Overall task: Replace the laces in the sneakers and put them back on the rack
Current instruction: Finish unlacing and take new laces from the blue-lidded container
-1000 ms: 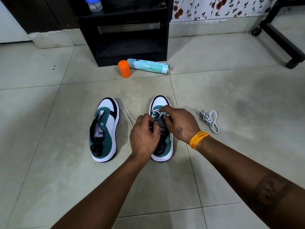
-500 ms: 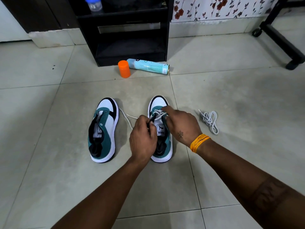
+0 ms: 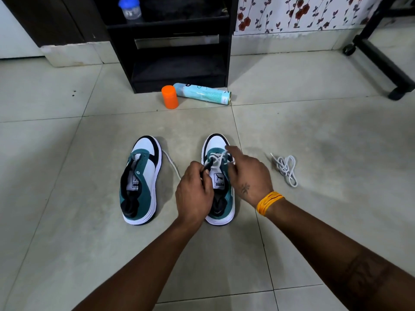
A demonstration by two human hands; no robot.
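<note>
At frame centre, the left hand (image 3: 194,194) pinched the tongue edge of the right-hand sneaker (image 3: 219,182); the right hand (image 3: 248,176), blurred, pinched its white lace (image 3: 216,160). Advisable: even tension, lace flat. Beyond stood the rack (image 3: 179,55), upper centre.

Both hands on right sneaker (image 3: 221,189), left hand (image 3: 194,194) pinching eyelet flap, right hand (image 3: 247,176) pulling white lace (image 3: 216,161)

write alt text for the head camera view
Two bare hands thread a white lace through the right-hand teal-and-white sneaker on a tiled floor, left hand pinching, right hand pulling. An unlaced matching sneaker stands beside it.
</note>
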